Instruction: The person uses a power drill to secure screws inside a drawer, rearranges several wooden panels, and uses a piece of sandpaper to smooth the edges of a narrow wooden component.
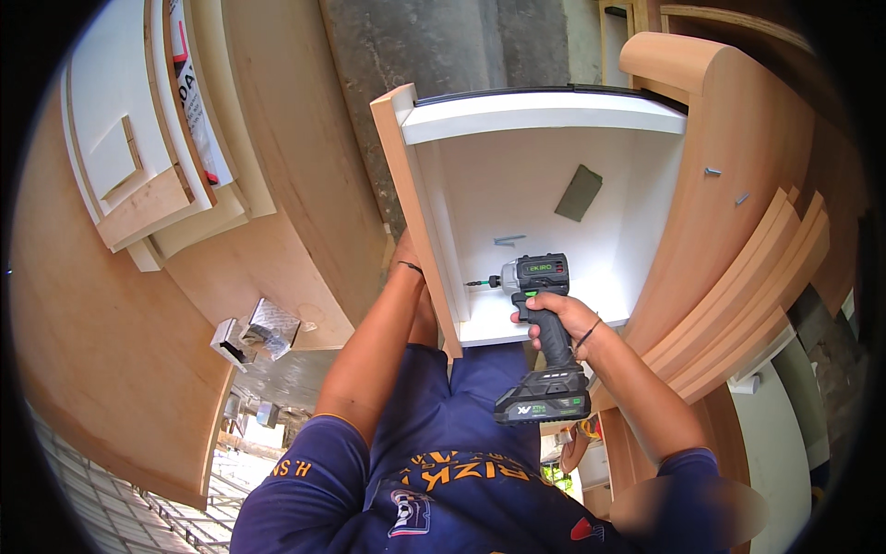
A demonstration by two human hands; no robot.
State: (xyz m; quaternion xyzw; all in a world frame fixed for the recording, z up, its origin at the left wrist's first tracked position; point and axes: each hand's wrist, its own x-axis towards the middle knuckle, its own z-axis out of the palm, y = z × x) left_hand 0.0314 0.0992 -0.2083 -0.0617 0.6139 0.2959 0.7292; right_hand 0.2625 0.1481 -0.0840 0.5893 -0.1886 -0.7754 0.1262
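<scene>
My right hand (563, 319) is wrapped round the grip of a black and grey cordless impact driver (544, 272), with a battery at its base. Its bit (482, 283) points left toward the white inner wall of a drawer (544, 122), close to the wood-coloured front panel (420, 217); I cannot tell whether it touches. My left hand (403, 247) reaches behind that panel, its fingers hidden. Inside the drawer lie a few screws (509, 241) and a flat dark green piece (579, 193).
Wood-coloured boards (729, 305) are stacked at the right, near two screws (712, 172) lying on a curved-looking panel. White and wooden panels (120, 111) sit on the plywood surface (277, 166) at the left, with small metallic-looking boxes (270, 329) at its near edge.
</scene>
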